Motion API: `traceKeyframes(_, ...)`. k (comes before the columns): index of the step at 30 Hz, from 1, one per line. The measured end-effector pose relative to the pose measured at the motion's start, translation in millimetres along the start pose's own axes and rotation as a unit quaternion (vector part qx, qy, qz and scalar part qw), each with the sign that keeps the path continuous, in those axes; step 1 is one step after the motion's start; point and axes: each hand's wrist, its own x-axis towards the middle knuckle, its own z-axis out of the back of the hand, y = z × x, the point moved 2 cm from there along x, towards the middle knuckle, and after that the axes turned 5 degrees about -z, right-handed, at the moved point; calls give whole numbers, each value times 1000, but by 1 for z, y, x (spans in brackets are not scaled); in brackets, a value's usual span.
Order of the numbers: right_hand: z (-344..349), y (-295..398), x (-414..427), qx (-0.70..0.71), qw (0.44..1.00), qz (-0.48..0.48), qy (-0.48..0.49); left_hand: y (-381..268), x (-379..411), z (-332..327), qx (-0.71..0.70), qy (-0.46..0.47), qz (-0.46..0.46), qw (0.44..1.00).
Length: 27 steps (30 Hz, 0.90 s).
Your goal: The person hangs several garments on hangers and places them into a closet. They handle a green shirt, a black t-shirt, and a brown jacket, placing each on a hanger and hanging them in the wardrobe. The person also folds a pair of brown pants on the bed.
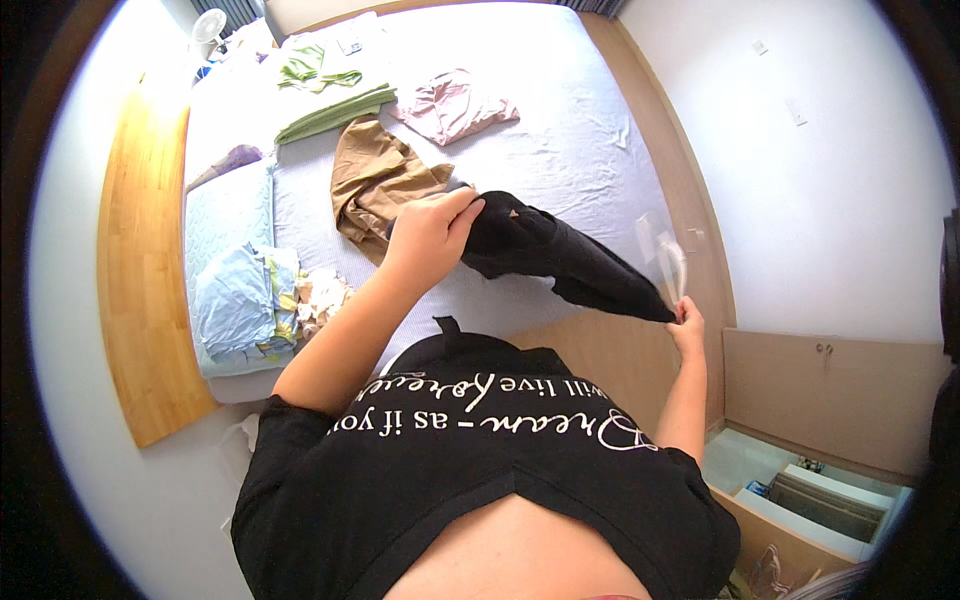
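A black garment (555, 244) is stretched in the air between my two hands, over the near edge of the bed. My left hand (439, 225) grips its left end, with fingers closed on the cloth. At the other end, low on the right, my right hand (688, 326) pinches the narrow tip of the garment. Just past my left hand lies a crumpled brown garment (382, 176) on the bed. Beside my right hand is a clear plastic item (664, 247), blurred; whether that hand holds it too, I cannot tell.
The bed (570, 97) bears a folded green cloth (334, 112), a light green garment (307, 67) and a pink garment (457, 109). On the left, a folded blue cloth (236, 304) lies on a pale blue pillow (232, 195). A cabinet (825, 397) stands at the right, a small white fan (210, 26) far left.
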Motion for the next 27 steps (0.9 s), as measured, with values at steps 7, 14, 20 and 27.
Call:
traceKeyframes(7,0,119,22,420,905,-71,11,16,-4,-35,86,66,-14,994)
traceKeyframes(14,-91,315,50,732,648,125,168,19,-5,-31,-85,100,128,983)
traceKeyframes(20,-152,372,27,776,583,93,221,31,-10,-11,-249,67,291,922)
traceKeyframes(27,-187,345,5,606,761,142,184,20,-11,12,-394,-15,333,856)
